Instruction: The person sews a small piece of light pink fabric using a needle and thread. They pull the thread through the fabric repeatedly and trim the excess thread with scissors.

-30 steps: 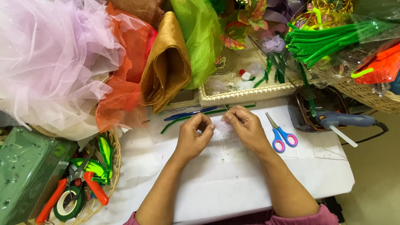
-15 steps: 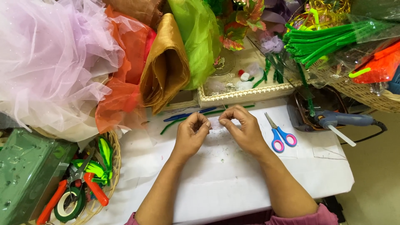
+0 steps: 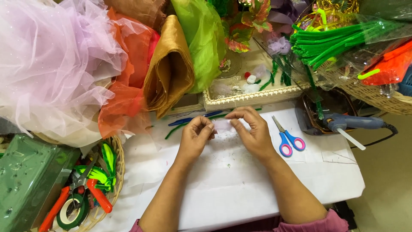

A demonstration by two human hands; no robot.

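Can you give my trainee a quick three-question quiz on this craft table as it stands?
1. True or false: the scissors lie beside the right hand.
2. What do both hands pinch between them? A) pale lilac fabric piece B) orange pliers C) glue gun
3. Which hand is nearer the basket of tools?

Key: 1 true; 2 A; 3 the left hand.

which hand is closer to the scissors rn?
Right. The right hand sits just left of the blue-and-pink scissors, not touching them. The left hand is farther left, beyond the small pale piece both hands pinch.
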